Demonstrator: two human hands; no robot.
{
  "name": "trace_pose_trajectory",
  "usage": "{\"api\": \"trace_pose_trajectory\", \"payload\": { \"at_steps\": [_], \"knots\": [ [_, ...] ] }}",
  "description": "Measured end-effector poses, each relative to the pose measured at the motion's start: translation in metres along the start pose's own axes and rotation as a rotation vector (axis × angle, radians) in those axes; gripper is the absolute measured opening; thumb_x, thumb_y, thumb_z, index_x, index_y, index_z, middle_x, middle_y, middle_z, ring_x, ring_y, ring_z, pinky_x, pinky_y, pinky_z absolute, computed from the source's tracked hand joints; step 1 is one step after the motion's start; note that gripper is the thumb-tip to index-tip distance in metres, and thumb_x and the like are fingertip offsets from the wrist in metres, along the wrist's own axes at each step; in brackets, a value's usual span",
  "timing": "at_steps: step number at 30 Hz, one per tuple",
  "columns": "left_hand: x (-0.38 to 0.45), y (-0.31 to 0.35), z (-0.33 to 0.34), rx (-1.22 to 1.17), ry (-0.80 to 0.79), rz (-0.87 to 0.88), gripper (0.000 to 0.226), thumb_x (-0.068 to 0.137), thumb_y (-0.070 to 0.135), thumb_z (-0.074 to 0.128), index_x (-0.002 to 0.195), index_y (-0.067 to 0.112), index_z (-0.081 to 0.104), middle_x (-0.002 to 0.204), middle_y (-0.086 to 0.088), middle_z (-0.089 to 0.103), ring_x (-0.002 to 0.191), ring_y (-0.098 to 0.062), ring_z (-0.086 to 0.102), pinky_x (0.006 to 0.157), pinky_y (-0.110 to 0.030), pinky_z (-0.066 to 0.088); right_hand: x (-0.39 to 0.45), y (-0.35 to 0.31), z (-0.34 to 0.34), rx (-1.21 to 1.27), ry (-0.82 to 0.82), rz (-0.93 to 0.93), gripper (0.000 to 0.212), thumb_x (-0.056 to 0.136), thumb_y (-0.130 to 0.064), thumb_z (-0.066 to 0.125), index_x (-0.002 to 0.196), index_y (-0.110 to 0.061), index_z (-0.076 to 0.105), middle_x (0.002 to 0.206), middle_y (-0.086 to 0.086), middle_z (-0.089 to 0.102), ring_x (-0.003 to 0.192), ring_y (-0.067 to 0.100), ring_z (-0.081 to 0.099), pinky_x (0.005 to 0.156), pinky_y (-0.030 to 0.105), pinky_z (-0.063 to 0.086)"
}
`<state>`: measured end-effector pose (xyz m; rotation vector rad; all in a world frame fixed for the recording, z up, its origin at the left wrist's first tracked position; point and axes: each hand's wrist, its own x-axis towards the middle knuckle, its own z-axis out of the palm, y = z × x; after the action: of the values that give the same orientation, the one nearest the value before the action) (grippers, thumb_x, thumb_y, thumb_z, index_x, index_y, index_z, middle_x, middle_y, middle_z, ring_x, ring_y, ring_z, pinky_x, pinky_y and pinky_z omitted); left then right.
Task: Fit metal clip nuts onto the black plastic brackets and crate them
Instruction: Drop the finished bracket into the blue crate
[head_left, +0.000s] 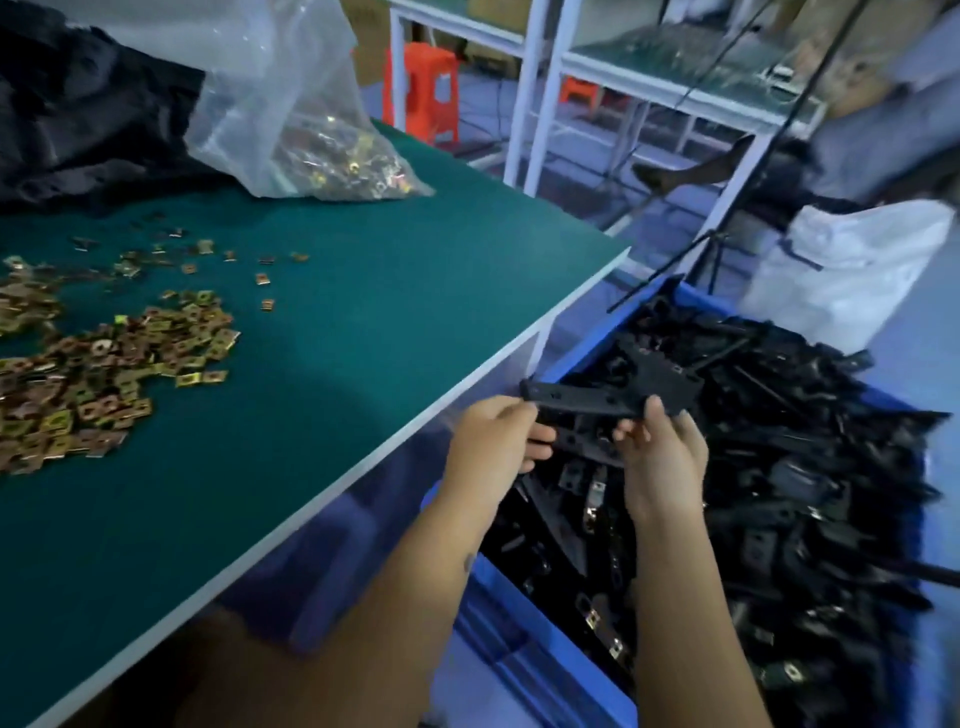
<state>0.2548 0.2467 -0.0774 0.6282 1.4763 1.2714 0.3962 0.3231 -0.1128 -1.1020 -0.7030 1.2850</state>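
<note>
Clip nuts, brass-coloured square metal pieces (104, 374), lie heaped and scattered at the left of the frame on the green-topped work table (322, 291). Upper left: dark crumpled cloth (78, 114); just right of it a clear plastic bag (291, 104) holding more clip nuts, resting on the table. Centre, below the table edge: left hand (493, 441), fingers curled round the left end of a long black plastic bracket (597, 402). Right hand (660, 457) pinches the same bracket near its right end. Bracket held roughly level, just above the blue plastic crate (524, 639), lower right, heaped with black brackets (805, 467), several showing fitted clips. Upper right: white sack (841, 275), white shelving frame (540, 93); orange plastic stool (421, 93) upper centre.
</note>
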Motion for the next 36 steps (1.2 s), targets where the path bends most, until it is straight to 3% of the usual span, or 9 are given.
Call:
{"api": "trace_pose_trajectory", "payload": {
  "at_steps": [3,7,10,12,17,20,24,28,36],
  "knots": [
    [0.007,-0.010,-0.014,0.133,0.014,-0.058,0.016,0.099,0.024,0.050,0.088,0.029,0.061,0.072,0.010,0.071,0.067,-0.009,0.066,0.063,-0.024,0.046,0.011,0.017,-0.017,-0.059,0.219,0.048,0.007,0.101,-0.010,0.052,0.105,-0.008,0.058,0.088,0.012,0.060,0.065,0.012,0.063,0.067,0.024,0.055],
    [0.005,0.000,-0.034,0.326,-0.076,-0.075,0.016,0.097,0.032,0.051,0.090,0.031,0.065,0.068,0.017,0.071,0.069,-0.004,0.066,0.067,-0.024,0.045,0.018,0.033,-0.023,0.073,0.480,0.289,0.045,0.103,-0.004,0.041,0.147,-0.004,0.033,0.139,0.017,0.051,0.116,0.026,0.062,0.098,0.033,0.050],
    [-0.001,0.013,-0.039,0.394,-0.172,-0.061,0.014,0.098,0.031,0.052,0.092,0.031,0.064,0.079,0.015,0.071,0.078,-0.005,0.066,0.069,-0.021,0.046,0.005,0.033,0.004,0.077,0.726,0.239,0.055,0.096,-0.004,0.050,0.147,-0.014,0.032,0.147,0.006,0.028,0.104,0.023,0.062,0.080,0.031,0.054],
    [-0.008,0.025,-0.039,0.378,-0.209,-0.038,0.013,0.100,0.029,0.052,0.094,0.029,0.064,0.083,0.013,0.072,0.080,-0.007,0.066,0.070,-0.022,0.046,-0.009,0.026,0.034,0.082,0.724,0.130,0.051,0.094,-0.004,0.051,0.141,-0.017,0.037,0.144,0.003,0.023,0.097,0.018,0.055,0.087,0.037,0.054],
    [-0.025,0.070,-0.059,-0.138,-0.285,0.082,0.022,0.103,0.027,0.044,0.102,0.022,0.065,0.086,0.002,0.075,0.064,-0.009,0.065,0.056,-0.021,0.042,-0.053,-0.010,0.112,0.012,0.382,-0.422,0.042,0.085,0.004,0.047,0.122,-0.016,0.050,0.123,0.001,0.037,0.084,-0.003,0.049,0.085,0.021,0.045],
    [-0.030,0.097,-0.095,-0.273,-0.095,0.228,0.025,0.103,0.025,0.040,0.096,0.023,0.064,0.077,0.004,0.073,0.058,-0.008,0.062,0.051,-0.020,0.039,-0.094,-0.020,0.170,-0.048,-0.044,-0.675,0.036,0.083,0.000,0.050,0.110,-0.023,0.054,0.114,0.001,0.051,0.086,-0.002,0.050,0.082,0.019,0.042],
    [-0.034,0.114,-0.156,-0.221,0.365,0.336,0.020,0.098,0.009,0.046,0.090,0.013,0.064,0.081,-0.002,0.067,0.078,-0.018,0.062,0.067,-0.026,0.044,-0.150,0.003,0.245,-0.264,-0.689,-0.746,0.023,0.084,0.002,0.051,0.095,-0.013,0.064,0.101,0.004,0.054,0.092,0.005,0.053,0.087,0.018,0.042],
    [-0.044,0.103,-0.234,-0.111,0.735,0.331,0.032,0.104,0.013,0.041,0.127,0.002,0.058,0.114,-0.007,0.066,0.104,-0.022,0.062,0.066,-0.018,0.044,-0.191,0.040,0.301,-0.474,-1.075,-0.680,0.021,0.091,-0.009,0.048,0.095,-0.018,0.067,0.102,-0.004,0.051,0.100,0.013,0.053,0.089,0.031,0.045],
    [-0.081,0.065,-0.345,-0.093,1.143,0.316,0.030,0.096,0.010,0.043,0.080,0.024,0.064,0.080,0.001,0.065,0.076,-0.014,0.058,0.068,-0.024,0.047,-0.227,0.084,0.370,-0.798,-1.345,-0.790,0.021,0.095,-0.020,0.050,0.112,-0.020,0.063,0.109,-0.003,0.057,0.106,0.017,0.053,0.092,0.040,0.048]
  ]
}}
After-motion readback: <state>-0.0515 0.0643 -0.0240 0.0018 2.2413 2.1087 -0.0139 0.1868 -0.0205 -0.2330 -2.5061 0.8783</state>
